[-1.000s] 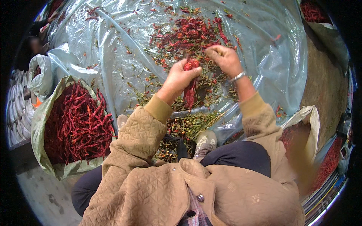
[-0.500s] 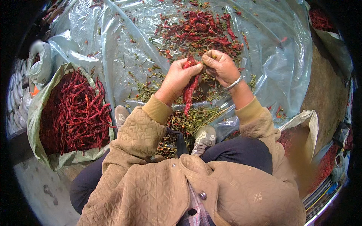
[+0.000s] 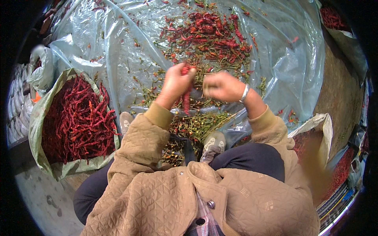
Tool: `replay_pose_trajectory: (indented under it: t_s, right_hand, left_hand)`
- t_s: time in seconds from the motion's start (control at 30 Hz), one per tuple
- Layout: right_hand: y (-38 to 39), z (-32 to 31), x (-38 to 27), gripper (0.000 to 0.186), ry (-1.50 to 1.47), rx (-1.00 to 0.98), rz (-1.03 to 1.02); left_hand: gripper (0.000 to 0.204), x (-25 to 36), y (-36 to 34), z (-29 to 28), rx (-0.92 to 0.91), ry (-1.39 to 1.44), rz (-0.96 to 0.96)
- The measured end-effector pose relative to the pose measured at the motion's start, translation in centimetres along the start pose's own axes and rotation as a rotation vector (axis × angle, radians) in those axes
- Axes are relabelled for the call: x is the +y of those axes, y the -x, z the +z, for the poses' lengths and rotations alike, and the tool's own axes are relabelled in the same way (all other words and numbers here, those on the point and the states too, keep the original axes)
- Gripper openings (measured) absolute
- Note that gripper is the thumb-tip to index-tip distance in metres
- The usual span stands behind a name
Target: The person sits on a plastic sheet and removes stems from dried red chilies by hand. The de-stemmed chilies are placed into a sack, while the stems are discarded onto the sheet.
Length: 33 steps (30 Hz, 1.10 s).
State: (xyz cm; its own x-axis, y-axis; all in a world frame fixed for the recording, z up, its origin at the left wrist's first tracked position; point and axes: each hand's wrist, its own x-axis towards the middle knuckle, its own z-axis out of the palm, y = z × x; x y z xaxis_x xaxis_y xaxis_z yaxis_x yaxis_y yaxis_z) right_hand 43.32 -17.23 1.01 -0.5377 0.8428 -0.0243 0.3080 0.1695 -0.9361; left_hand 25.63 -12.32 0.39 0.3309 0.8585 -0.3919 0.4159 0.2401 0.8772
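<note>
Left hand (image 3: 176, 83): my grip is clamped on a bunch of red chillies (image 3: 186, 94).
Right hand (image 3: 223, 86): blurred, grip unclear; I'd pinch stems close.

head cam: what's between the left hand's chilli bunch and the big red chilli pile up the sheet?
In the head view, scattered green stems and a few loose chillies on the clear plastic sheet lie between the chilli bunch in the left hand and the chilli pile.
</note>
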Motion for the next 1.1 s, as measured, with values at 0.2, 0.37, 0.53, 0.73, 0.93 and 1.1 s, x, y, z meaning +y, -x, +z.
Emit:
replay_pose_trajectory:
  t_s: [0.2, 0.37, 0.53, 0.73, 0.93, 1.1]
  right_hand:
    - [-1.4, -1.6, 7.5, 0.015, 0.323, 0.341, 0.183]
    - [-2.4, -5.9, 9.9, 0.022, 0.879, 0.469, 0.496]
    - [1.5, -4.1, 7.5, 0.018, 0.058, 0.685, 0.462]
    - [2.3, 1.3, 2.7, 0.015, -1.228, 0.521, 0.553]
    - [3.5, 1.7, 2.8, 0.018, -1.15, 0.444, 0.602]
    - [2.8, 1.7, 2.2, 0.01, -1.143, 0.36, 0.568]
  left_hand:
    - [0.013, -1.3, 0.5, -2.9, -0.057, 0.47, -0.245]
    - [0.014, -0.9, 0.7, 0.1, 0.019, 0.539, -0.327]
    - [0.007, -0.1, 0.1, 1.2, 0.019, 0.616, -0.235]
    - [0.014, 0.2, 0.6, 4.1, -0.114, 0.356, -0.107]
    - [0.016, -0.5, 2.4, 3.3, -0.385, 0.373, -0.198]
    - [0.013, -0.2, 2.3, 1.5, -0.523, 0.506, -0.372]
